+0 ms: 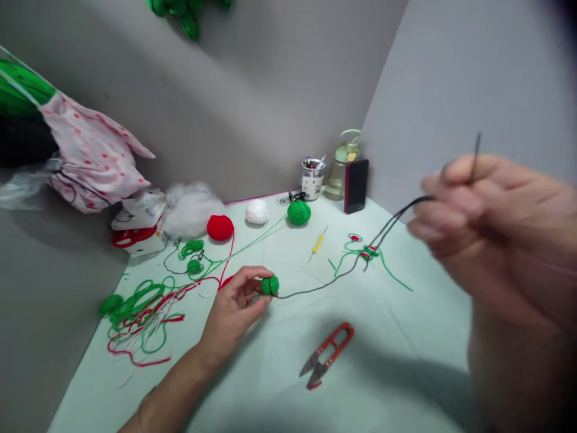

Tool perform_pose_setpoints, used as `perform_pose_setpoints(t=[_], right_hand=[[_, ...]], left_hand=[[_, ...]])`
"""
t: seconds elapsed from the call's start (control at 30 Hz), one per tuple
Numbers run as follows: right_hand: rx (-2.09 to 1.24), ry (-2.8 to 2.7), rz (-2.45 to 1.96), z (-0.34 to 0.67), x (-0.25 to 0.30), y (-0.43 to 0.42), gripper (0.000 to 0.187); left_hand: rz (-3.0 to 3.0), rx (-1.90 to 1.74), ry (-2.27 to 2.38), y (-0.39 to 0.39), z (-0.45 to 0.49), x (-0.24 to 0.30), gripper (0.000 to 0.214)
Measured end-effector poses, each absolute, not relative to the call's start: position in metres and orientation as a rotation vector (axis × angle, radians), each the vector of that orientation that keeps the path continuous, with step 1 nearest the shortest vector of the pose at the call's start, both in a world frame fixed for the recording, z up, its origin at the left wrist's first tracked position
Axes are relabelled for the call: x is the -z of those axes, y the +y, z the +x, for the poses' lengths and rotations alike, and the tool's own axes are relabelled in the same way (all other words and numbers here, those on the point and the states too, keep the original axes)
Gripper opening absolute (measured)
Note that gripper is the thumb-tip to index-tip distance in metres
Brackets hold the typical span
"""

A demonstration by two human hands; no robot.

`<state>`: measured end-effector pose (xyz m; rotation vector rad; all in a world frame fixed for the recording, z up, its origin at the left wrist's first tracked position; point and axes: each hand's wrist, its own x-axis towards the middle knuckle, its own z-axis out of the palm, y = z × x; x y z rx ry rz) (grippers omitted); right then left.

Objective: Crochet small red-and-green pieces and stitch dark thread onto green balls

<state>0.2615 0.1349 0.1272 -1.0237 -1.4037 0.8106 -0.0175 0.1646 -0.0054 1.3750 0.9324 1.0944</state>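
Observation:
My left hand [238, 300] pinches a small green crocheted ball [270, 285] with a black line of thread across it. From the ball a black thread [315, 290] runs right and up to my right hand [491, 222], which is raised close to the camera and slightly blurred. Its fingers are closed on a needle [478, 150], whose thin dark shaft sticks up above them. Below the thread, red-handled thread snips [328, 353] lie on the table with their blades apart. Small green and red crocheted pieces [367, 252] lie behind the thread.
Tangled green, red and white yarn [144, 313] covers the left of the table [383, 385]. Farther back are red [220, 227], white and green yarn balls, white stuffing [192, 207], a yellow-handled hook [318, 243], a pen cup [312, 180], a bottle [337, 174] and a phone [356, 186].

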Motion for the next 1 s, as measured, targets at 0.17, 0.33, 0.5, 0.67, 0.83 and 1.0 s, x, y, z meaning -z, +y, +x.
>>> perform_pose_setpoints(t=[0.17,0.33,0.5,0.67,0.83,1.0], right_hand=[[-1.438,-1.223,-0.854,0.218,-0.101,0.153,0.012],[-1.760,-1.042,-0.939,0.180,-0.039,0.171,0.030],[-2.058,-0.832,-0.847,0.159,-0.015,0.164,0.040],[-2.178,-0.903,-0.826,0.159,-0.016,0.160,0.040],[-1.957,-1.095,-0.870,0.162,-0.017,0.161,0.038],[-1.838,-1.264,-0.865,0.166,-0.028,0.158,0.033]], left_hand=[[1.393,-1.051,0.898,0.160,-0.026,-0.008,0.024],[1.330,-1.158,0.928,0.159,-0.028,-0.013,0.023],[1.237,-1.205,0.934,0.165,-0.029,-0.010,0.031],[1.366,-1.262,0.988,0.169,-0.034,-0.006,0.025],[1.674,-1.316,0.924,0.171,-0.030,0.004,0.030],[1.662,-1.320,0.872,0.168,-0.021,0.009,0.029]])
